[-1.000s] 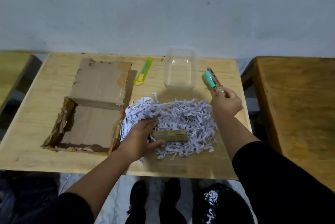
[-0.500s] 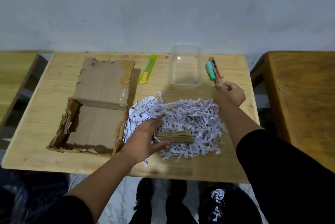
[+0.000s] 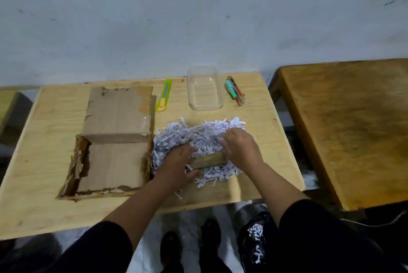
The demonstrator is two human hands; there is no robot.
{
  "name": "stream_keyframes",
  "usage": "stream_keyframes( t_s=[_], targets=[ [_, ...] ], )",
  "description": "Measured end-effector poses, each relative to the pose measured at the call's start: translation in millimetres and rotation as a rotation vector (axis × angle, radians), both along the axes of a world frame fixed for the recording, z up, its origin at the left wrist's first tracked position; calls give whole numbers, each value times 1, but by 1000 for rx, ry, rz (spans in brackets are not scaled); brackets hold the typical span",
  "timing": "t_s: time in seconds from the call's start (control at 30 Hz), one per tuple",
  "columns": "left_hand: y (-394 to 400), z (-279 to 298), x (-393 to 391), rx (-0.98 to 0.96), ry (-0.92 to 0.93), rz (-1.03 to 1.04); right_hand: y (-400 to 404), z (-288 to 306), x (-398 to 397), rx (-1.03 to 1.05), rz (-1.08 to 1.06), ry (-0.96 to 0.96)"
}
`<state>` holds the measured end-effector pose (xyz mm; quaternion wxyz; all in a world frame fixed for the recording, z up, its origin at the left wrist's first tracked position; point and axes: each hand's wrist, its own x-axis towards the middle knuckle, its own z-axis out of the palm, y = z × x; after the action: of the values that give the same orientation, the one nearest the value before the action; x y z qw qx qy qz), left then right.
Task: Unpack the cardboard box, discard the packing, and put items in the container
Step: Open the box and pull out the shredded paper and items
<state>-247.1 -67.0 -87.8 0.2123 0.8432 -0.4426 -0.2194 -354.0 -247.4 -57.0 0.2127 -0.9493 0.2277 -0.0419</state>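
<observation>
A pile of white shredded paper point(image 3: 198, 135) lies on the table's middle. A small brown box point(image 3: 207, 160) rests in it. My left hand point(image 3: 176, 166) holds the box's left end, fingers above and thumb below. My right hand point(image 3: 240, 146) lies palm down over the box's right end, fingers spread on the shreds. The clear plastic container point(image 3: 205, 90) stands at the back with nothing inside. A teal item with a red and brown piece point(image 3: 234, 92) lies just right of it. The torn cardboard box point(image 3: 114, 162) lies open at the left, holding nothing.
A green utility knife point(image 3: 163, 98) lies between the box's flap point(image 3: 119, 113) and the container. The light wooden table point(image 3: 260, 118) ends close to my body. A darker wooden table point(image 3: 353, 122) stands to the right across a narrow gap.
My right hand let go of the teal item beside the container and came back to the shred pile at the small box's right end. My left hand stayed on the box.
</observation>
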Motion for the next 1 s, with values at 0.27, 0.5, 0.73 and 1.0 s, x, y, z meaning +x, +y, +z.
stream_keyframes(
  t_s=[0.27, 0.5, 0.73, 1.0],
  targets=[
    [3, -5, -2, -113, -25, -30, 22, 1, -21, -41, 168, 218],
    [0, 4, -3, -129, 162, 131, 29, 20, -27, -101, 47, 90],
    [0, 1, -2, 48, 110, 43, 12, 42, -43, 98, -256, -160],
    [-7, 1, -7, 48, 50, 99, 1, 31, -38, 315, -517, -252]
  ],
)
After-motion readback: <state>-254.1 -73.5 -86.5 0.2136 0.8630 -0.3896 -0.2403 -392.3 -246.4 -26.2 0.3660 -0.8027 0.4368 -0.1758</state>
